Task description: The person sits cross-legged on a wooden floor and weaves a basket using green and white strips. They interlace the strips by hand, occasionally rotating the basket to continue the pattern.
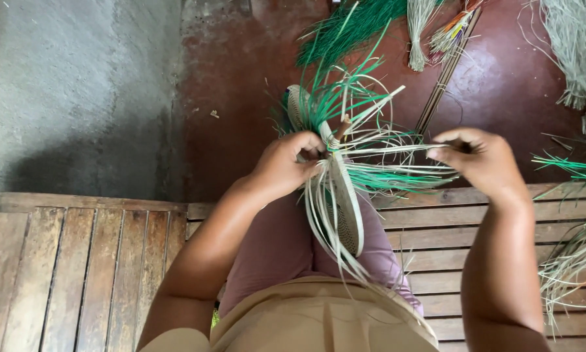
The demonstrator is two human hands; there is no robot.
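Note:
A flat woven disc (346,208) of pale straw stands on edge over my lap, with loose green and natural strands (364,130) spraying from its rim. My left hand (286,163) pinches the disc's upper edge where the strands meet. Out to the right, my right hand (482,160) grips the ends of a few pale straw strands (390,151) and holds them stretched taut and level from the disc.
I sit on a slatted wooden bench (78,261). On the red-brown floor (241,98) lie a bundle of green fibre (351,26), a small pale bundle (418,32), thin sticks (446,72) and heaps of dry straw (576,52) at the right. A grey wall (78,85) stands at the left.

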